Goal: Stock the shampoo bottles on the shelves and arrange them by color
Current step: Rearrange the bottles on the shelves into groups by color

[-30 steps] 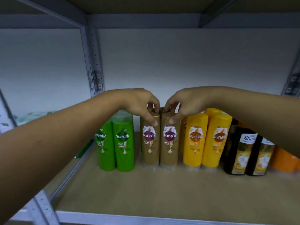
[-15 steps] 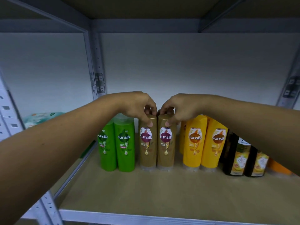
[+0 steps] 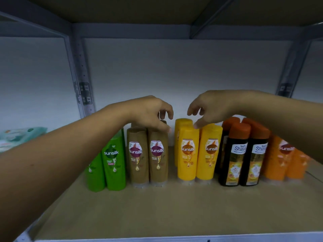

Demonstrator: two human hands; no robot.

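Sunsilk bottles stand in colour groups on the shelf board [image 3: 174,210]: green bottles [image 3: 114,159], then brown bottles [image 3: 158,154], then yellow bottles [image 3: 187,154]. My left hand [image 3: 150,114] hovers over the brown tops with fingers loosely curled; its thumb touches the right brown bottle's top. My right hand [image 3: 211,107] hangs over the yellow bottles, fingers loosely curled, its thumb tip at a yellow cap. Neither hand holds a bottle. A narrow gap separates the brown and yellow groups.
Black bottles with orange caps [image 3: 232,154] and orange bottles [image 3: 277,158] stand to the right, partly behind my right forearm. A metal upright [image 3: 82,81] rises at the back left, with a pale packet [image 3: 19,137] beyond it. The upper shelf [image 3: 122,7] sits close overhead.
Both hands pinched the brown bottle tops before; now both have let go. The right hand moved right over the yellow bottles, and a gap shows between brown and yellow.
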